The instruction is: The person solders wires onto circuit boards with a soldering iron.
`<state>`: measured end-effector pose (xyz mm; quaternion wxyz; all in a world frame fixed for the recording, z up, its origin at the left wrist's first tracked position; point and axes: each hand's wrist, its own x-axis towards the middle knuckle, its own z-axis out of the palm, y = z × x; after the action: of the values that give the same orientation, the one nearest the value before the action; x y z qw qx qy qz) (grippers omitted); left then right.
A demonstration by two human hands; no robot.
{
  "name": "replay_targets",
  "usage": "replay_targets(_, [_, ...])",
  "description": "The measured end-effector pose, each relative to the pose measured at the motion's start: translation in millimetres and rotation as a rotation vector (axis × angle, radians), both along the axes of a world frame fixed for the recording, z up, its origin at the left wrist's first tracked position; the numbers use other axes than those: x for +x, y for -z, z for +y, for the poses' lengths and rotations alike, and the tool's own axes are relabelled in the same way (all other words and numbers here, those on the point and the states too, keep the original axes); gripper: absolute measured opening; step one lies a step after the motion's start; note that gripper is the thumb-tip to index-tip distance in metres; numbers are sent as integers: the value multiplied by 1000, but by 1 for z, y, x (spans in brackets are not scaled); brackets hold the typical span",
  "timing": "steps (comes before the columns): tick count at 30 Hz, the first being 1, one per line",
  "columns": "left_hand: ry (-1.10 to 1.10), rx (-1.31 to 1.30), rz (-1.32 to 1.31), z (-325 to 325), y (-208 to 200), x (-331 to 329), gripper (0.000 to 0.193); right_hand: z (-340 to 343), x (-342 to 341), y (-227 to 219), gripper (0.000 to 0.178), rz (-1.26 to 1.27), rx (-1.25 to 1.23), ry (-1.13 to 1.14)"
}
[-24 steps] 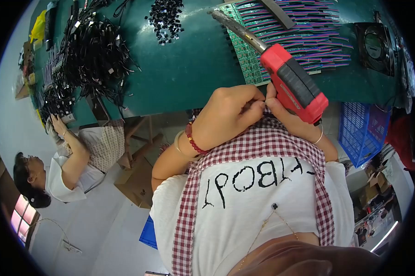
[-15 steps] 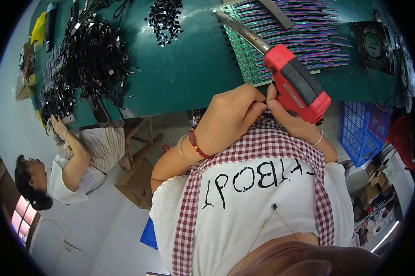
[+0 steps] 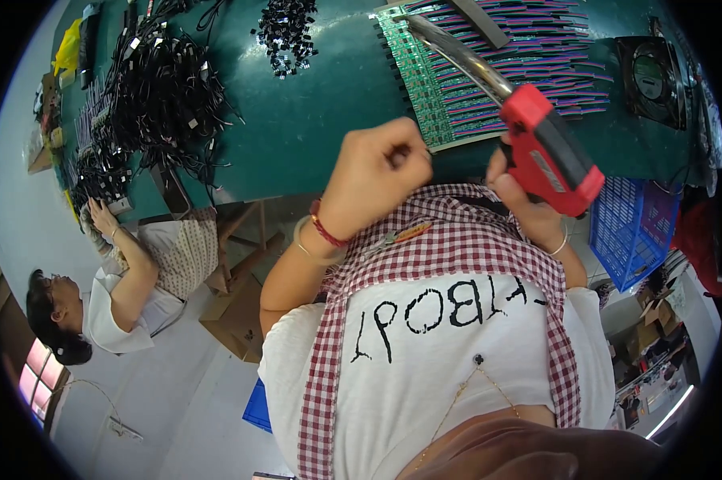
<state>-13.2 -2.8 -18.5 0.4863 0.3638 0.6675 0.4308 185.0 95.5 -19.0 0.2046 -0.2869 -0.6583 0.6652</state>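
Observation:
In my right hand (image 3: 529, 212) is a red and black soldering gun (image 3: 557, 152), gripped by its handle. Its long bent metal barrel points up and left, the tip over a green circuit board panel (image 3: 425, 88). Rows of thin coloured wires (image 3: 529, 76) run right from that panel, and small black parts line its left edge. My left hand (image 3: 385, 172) is curled closed in front of the table edge, left of the panel's near corner. Whatever its fingers hold, if anything, is hidden. The two hands are apart.
A grey bar (image 3: 481, 22) lies across the wires. Farther left are a pile of small black connectors (image 3: 287, 36) and a heap of black cables (image 3: 165, 88). A black fan (image 3: 650, 82) stands at right, above a blue crate (image 3: 621, 228). Another person (image 3: 129, 280) works at far left.
My left hand has moved left and up, away from my right hand. The soldering gun has shifted right and slightly down, its tip now over the panel.

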Motion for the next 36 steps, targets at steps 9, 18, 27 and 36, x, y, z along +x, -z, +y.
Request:
replay_targets(9, [2,-103,-365,6,-5,-6,2,4,28,6,48,65,-145,37])
replay_targets(18, [230,142,7,10,-29,21,6,9,-5,-11,49,-47,-200,-203])
replay_targets(27, [139,133,30,6,-26,21,8,4,-8,-1,16,-206,62,-168])
replay_targets(36, [130,7,34,4,-18,10,5,6,-13,5,22,-54,630,-121])
